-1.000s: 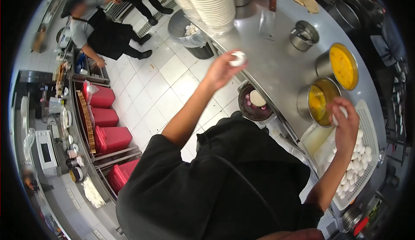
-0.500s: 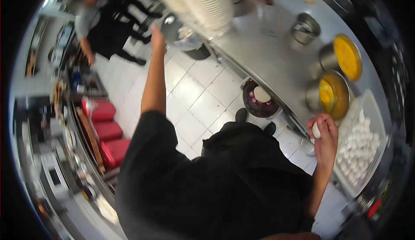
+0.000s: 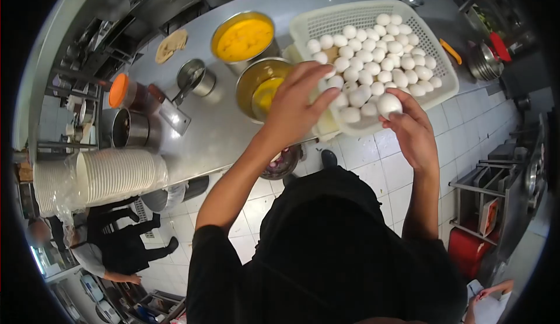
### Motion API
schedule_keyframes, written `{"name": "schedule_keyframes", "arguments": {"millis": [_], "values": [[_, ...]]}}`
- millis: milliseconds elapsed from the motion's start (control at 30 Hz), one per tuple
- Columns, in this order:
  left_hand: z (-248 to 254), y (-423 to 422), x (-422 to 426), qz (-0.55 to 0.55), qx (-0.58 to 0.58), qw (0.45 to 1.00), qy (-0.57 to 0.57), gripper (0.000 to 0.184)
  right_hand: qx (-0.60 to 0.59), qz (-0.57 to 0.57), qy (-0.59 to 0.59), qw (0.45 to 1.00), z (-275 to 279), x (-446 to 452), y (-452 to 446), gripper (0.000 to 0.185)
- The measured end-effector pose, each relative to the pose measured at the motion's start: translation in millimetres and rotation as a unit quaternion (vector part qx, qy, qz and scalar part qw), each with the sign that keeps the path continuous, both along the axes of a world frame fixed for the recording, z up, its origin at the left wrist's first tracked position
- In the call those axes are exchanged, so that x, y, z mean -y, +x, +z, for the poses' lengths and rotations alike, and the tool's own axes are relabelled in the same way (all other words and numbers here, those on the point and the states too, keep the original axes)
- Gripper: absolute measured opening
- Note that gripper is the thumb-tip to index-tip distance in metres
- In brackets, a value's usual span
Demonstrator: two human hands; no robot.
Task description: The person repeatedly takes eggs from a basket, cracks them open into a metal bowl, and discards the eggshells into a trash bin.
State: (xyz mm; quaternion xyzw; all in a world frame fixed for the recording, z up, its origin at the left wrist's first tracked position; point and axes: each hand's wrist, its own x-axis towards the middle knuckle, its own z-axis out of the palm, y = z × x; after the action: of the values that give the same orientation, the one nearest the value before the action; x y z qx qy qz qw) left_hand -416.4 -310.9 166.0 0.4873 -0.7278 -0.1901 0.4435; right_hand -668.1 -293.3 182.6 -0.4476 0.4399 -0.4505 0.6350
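My right hand (image 3: pixel 411 127) is closed around a white egg (image 3: pixel 389 105) just in front of the egg basket. My left hand (image 3: pixel 296 99) has its fingers spread at the basket's left edge, over the eggs there, and holds nothing I can see. The pale perforated basket (image 3: pixel 440 41) bears a pile of several white eggs (image 3: pixel 373 67). Left of it stands a steel pot (image 3: pixel 248 93) with yellow egg at the bottom, partly hidden by my left hand. Behind that is a fuller pot of beaten-looking yellow egg (image 3: pixel 243 38).
A small steel pot (image 3: pixel 196 79), a cleaver (image 3: pixel 175 117), an orange-lidded container (image 3: pixel 123 92) and stacked white bowls (image 3: pixel 116 175) are on the counter's left. A dark tub (image 3: pixel 281 163) sits below the edge. Another person (image 3: pixel 116 254) stands at lower left.
The view has swung round to the egg basket. My left hand, earlier stretched toward the bin and holding something white a second ago, is now over the basket. My right hand still holds an egg.
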Motion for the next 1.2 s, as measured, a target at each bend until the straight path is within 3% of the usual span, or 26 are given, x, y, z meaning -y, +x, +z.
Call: {"name": "schedule_keyframes", "arguments": {"millis": [133,267,300,433,533,733,833,867,900,933,967,1067,1200], "values": [[-14,-73,76,-0.121,0.097,0.985,0.072,0.040,-0.053,-0.086,-0.024,0.995,-2,13,-65,0.048],[-34,-126,91,-0.289,0.163,0.933,0.140,0.044,0.003,-0.153,-0.045,0.987,-8,22,-125,0.045],[-34,-136,89,-0.296,0.190,0.918,0.182,0.044,-0.003,-0.167,-0.053,0.984,-12,24,-139,0.046],[-54,-159,97,-0.342,0.175,0.913,0.142,0.047,0.006,-0.172,-0.042,0.984,-19,32,-170,0.047],[-52,-174,105,-0.317,0.183,0.900,0.237,0.043,0.013,-0.146,-0.030,0.989,-19,44,-170,0.047],[-81,-178,105,-0.240,0.108,0.946,0.188,0.043,0.008,-0.120,-0.075,0.990,-24,74,-127,0.046],[-49,-147,86,-0.104,-0.066,0.974,0.189,0.042,-0.084,-0.084,-0.160,0.980,-25,84,-84,0.044],[-38,-126,81,-0.081,-0.188,0.955,0.214,0.041,-0.127,-0.076,-0.195,0.970,-25,85,-67,0.043],[-27,-105,73,-0.078,-0.368,0.881,0.288,0.043,-0.112,-0.068,-0.227,0.965,-28,85,-46,0.044],[-23,-85,66,-0.010,-0.431,0.863,0.264,0.040,-0.116,-0.061,-0.289,0.948,-34,89,-23,0.046],[-23,-65,62,0.024,-0.556,0.793,0.248,0.033,-0.142,-0.042,-0.311,0.939,-35,89,2,0.045],[-31,-8,48,0.074,-0.711,0.671,0.198,0.025,-0.208,0.064,-0.334,0.917,-28,82,61,0.044],[-53,34,36,0.143,-0.754,0.617,0.175,0.021,-0.175,0.062,-0.462,0.867,-6,71,120,0.044]]}}
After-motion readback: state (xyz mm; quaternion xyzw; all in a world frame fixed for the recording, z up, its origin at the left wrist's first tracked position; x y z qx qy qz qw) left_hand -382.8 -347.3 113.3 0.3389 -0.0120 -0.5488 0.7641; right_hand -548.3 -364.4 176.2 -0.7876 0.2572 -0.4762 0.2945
